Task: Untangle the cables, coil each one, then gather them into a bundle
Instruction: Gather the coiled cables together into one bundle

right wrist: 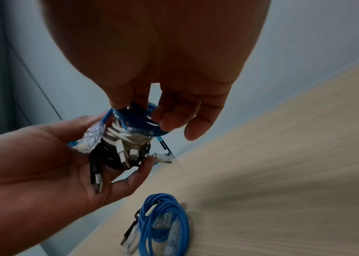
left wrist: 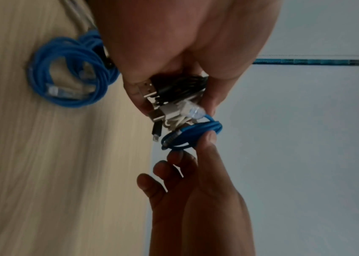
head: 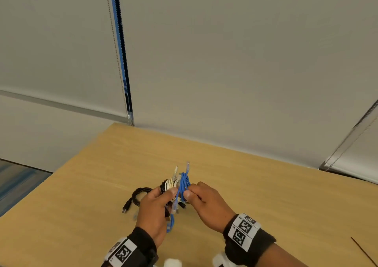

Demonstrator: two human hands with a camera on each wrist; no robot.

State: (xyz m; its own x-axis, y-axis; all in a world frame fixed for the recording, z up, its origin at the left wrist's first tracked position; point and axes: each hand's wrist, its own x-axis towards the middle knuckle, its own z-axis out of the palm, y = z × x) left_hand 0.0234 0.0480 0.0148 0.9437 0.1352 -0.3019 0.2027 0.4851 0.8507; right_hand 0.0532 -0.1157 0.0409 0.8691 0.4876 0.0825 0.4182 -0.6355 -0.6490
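My left hand (head: 167, 193) grips a bundle of coiled cables above the wooden table (head: 266, 195): a black coil (left wrist: 180, 86) and a white coil (right wrist: 119, 136), with plugs sticking out. My right hand (head: 190, 190) pinches a small blue coil (head: 185, 182) between thumb and fingers and holds it against the bundle. In the right wrist view that blue coil (right wrist: 143, 124) lies on top of the white one. A clear plug (right wrist: 90, 138) rests on my left palm. A second blue coil (right wrist: 165, 225) lies on the table under my hands.
A loose black braided cable (head: 139, 195) with a USB plug lies on the table left of my left hand. Window blinds (head: 225, 62) hang behind the table's far edge. The table's left edge (head: 61, 170) drops to a blue carpet.
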